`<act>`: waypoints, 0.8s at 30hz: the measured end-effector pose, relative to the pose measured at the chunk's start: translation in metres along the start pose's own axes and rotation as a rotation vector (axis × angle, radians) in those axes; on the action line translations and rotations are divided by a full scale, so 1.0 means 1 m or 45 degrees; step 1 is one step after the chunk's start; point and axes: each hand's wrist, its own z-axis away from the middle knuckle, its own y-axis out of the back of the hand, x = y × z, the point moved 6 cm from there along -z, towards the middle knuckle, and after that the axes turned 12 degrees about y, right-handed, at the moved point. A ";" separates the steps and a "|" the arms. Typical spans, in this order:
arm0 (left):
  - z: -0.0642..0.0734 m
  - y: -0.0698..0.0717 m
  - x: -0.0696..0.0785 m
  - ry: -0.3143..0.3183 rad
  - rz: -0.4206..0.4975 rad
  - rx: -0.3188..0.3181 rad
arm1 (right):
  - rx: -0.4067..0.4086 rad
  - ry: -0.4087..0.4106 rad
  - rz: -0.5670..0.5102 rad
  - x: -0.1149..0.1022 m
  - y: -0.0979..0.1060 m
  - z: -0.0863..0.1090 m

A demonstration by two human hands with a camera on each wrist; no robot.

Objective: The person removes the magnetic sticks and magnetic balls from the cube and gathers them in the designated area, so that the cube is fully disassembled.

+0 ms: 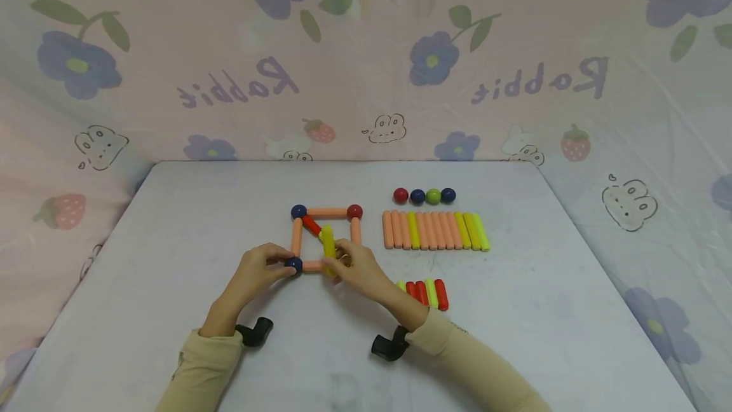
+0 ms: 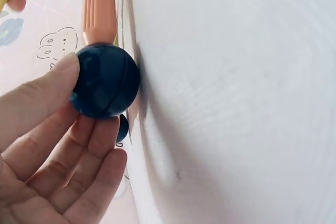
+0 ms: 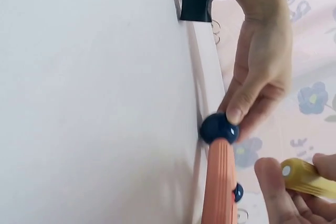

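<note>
The left hand (image 1: 257,270) pinched a dark blue ball (image 2: 106,81), the near-left corner of the stick frame (image 1: 327,213), its thumb on one side and its fingertips on the other. The remaining fingers lay bent close beside one another, the smallest just apart from the ball. A peach rod (image 2: 100,6) ran from this ball along the frame's near side.

The right hand (image 1: 359,270) pinched a yellow stick (image 1: 328,243) between thumb and fingers. In the head view this stick crossed over the frame's near side; the right wrist view showed its end, marked by a white dot, sticking out past the grip. How the hidden fingers behind it lay could not be told.

The left hand came to the frame from its near-left, knuckles arched and wrist low; the right hand came from its near-right, forearm slanting across. Beige sleeves (image 1: 208,361) and black wrist pieces (image 1: 391,344) were on the near side of the frame.

At the frame's far-right corner sat a red ball (image 1: 354,211); from its far-left corner a red stick (image 1: 311,225) slanted inward. Right of the frame lay a row of long sticks (image 1: 425,231), loose balls (image 1: 418,196) beyond them, and short pieces (image 1: 422,292) nearer the person.
</note>
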 end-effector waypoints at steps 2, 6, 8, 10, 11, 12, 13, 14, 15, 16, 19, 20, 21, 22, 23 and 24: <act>0.000 0.000 0.000 0.007 -0.001 -0.002 | 0.014 -0.002 -0.004 0.003 0.007 0.005; 0.000 -0.001 -0.001 0.026 0.002 -0.008 | 0.046 -0.002 -0.005 0.011 0.020 0.014; 0.000 -0.001 -0.001 0.034 0.001 -0.010 | 0.052 -0.014 -0.003 0.016 0.027 0.018; 0.000 -0.002 -0.002 0.040 0.002 -0.011 | 0.062 -0.039 -0.002 0.021 0.034 0.022; 0.000 -0.002 -0.002 0.042 0.002 -0.011 | 0.066 -0.052 -0.002 0.024 0.038 0.024; 0.000 -0.002 -0.002 0.042 0.004 -0.009 | 0.073 -0.068 0.000 0.026 0.042 0.026; 0.000 -0.002 -0.002 0.042 0.006 -0.009 | 0.081 -0.079 0.008 0.028 0.046 0.028; 0.000 -0.002 -0.002 0.040 0.008 -0.008 | 0.092 -0.090 0.012 0.030 0.050 0.029; 0.000 -0.002 -0.002 0.039 0.008 -0.007 | 0.108 -0.107 0.016 0.032 0.055 0.031; 0.000 -0.002 -0.002 0.039 0.009 -0.006 | 0.125 -0.120 0.019 0.034 0.059 0.033; 0.001 -0.002 -0.002 0.035 0.010 -0.004 | 0.171 -0.173 0.022 0.040 0.072 0.040; 0.001 -0.002 -0.002 0.035 0.010 -0.004 | 0.188 -0.194 0.017 0.042 0.076 0.043; 0.001 -0.002 -0.001 0.034 0.008 -0.003 | 0.206 -0.219 0.014 0.045 0.081 0.045; 0.001 -0.002 -0.001 0.034 0.008 -0.003 | 0.215 -0.229 0.010 0.046 0.085 0.048; 0.001 -0.002 -0.001 0.030 0.006 -0.003 | 0.231 -0.247 0.005 0.048 0.089 0.050; 0.001 -0.002 -0.001 0.031 0.003 -0.003 | 0.242 -0.252 0.010 0.050 0.093 0.053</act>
